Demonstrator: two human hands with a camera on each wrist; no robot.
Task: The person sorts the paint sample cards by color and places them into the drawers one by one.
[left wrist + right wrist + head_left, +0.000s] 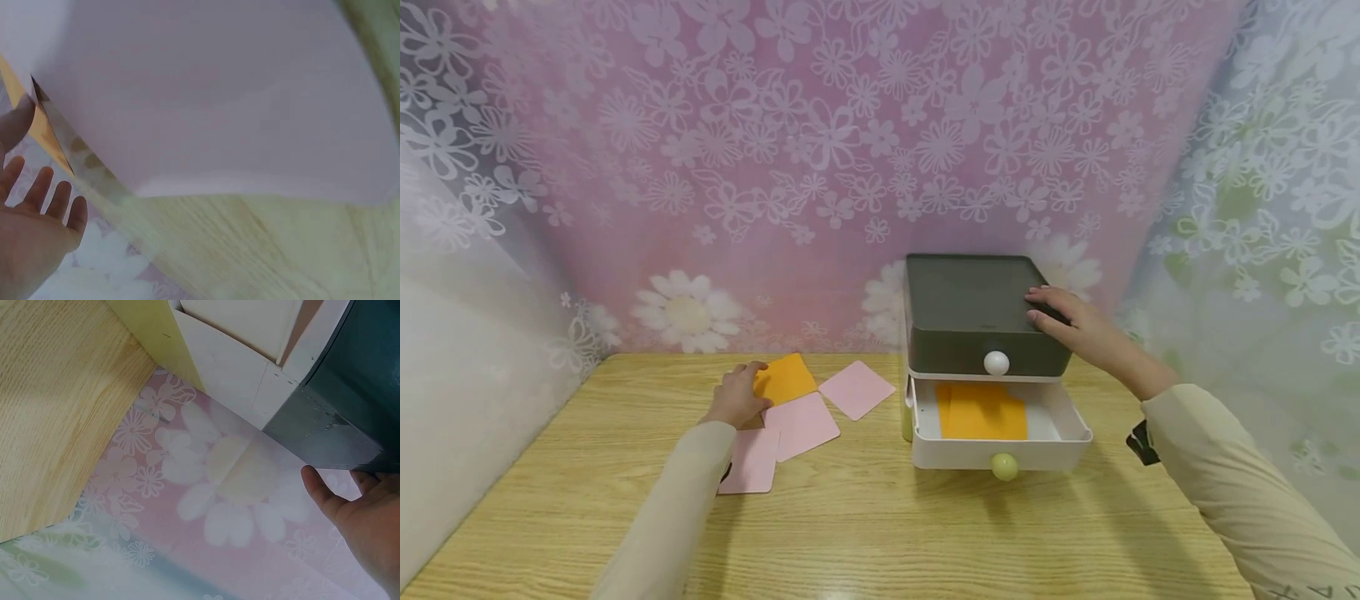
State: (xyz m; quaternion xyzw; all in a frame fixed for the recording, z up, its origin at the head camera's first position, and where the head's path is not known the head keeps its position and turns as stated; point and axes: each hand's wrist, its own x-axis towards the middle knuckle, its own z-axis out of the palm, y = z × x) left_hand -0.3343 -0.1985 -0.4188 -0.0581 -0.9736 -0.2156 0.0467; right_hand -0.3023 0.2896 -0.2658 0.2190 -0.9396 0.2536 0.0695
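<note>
Sets the left hand [736, 396] at the left edge of an orange card [788, 379], which lies flat on the wood-grain tabletop [835, 533]. Parts thumb and fingers widely there, without curling them round the card; cannot tell firm contact from mere nearness. Has one pink card [805, 427] directly in front of the orange one, another pink card [752, 462] nearer the body and meeting the first at a corner, and a third pink card [857, 390] to the right, turned on the diagonal.

Rests the right hand [1084, 327] on the right side of the dark grey upper section [970, 287] of a small drawer unit [940, 357], with fingers extended, thumb apart and nothing gripped. Has the white lower drawer [955, 454] pulled out beneath, showing its green knob [1004, 467] in front and overlapping orange sheets [992, 412] inside. Wears beige sleeves [1217, 475] before a pink floral backdrop [820, 167].
</note>
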